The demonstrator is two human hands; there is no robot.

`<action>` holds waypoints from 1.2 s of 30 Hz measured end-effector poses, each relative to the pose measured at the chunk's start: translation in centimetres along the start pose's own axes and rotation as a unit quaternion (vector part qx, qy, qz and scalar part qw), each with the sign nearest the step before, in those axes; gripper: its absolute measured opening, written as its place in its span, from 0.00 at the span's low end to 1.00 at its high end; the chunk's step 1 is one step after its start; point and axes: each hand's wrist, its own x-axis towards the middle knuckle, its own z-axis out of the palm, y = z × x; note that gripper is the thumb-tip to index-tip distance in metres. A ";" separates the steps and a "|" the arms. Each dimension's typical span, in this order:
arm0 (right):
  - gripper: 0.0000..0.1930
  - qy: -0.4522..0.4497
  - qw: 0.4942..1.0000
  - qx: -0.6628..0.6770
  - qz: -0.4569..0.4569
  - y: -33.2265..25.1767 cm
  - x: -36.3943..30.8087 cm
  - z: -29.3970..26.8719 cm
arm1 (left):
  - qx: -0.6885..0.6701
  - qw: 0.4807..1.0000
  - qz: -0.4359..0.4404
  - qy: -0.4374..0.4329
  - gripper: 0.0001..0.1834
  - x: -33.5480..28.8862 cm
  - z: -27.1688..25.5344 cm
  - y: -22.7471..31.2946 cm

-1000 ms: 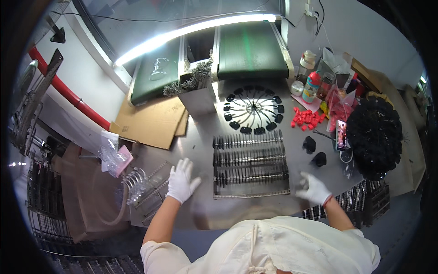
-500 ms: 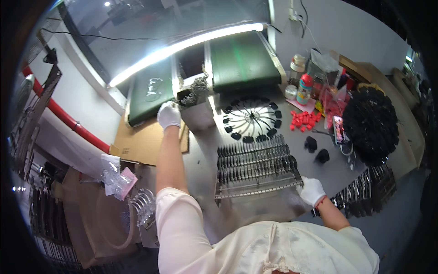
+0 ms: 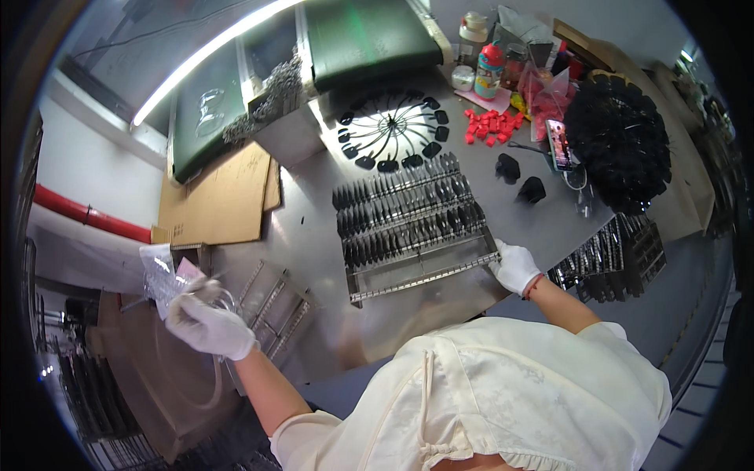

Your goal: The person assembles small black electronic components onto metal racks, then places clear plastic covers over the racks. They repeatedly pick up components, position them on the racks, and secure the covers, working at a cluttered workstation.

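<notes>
My right hand [image 3: 514, 267], in a white glove, grips the near right corner of a metal rack [image 3: 416, 271] whose rows hold several slim black pieces. My left hand [image 3: 208, 326], also gloved, is low at the left with its fingers curled on a few small shiny pieces. It sits beside a clear plastic bag [image 3: 157, 271] and just left of empty metal racks [image 3: 275, 302]. What exactly the left hand holds is hard to make out.
A round fan of black parts [image 3: 390, 129] lies behind the rack, with red pieces [image 3: 491, 125], a phone [image 3: 559, 144] and a big black round bundle [image 3: 620, 141] to the right. Cardboard [image 3: 216, 196] lies at the left, green conveyors [image 3: 369, 35] at the back, and more filled racks [image 3: 609, 251] at the right.
My left hand reached up to the pile of metal parts by the conveyor, then came back down to the lower left by the plastic bag. My right hand stayed at the rack's corner.
</notes>
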 end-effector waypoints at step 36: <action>0.19 -0.010 0.999 0.038 -0.021 3.7 1.0 -6.2 | -0.193 0.678 -0.684 -0.187 0.17 -13.4 -1.7 -14.8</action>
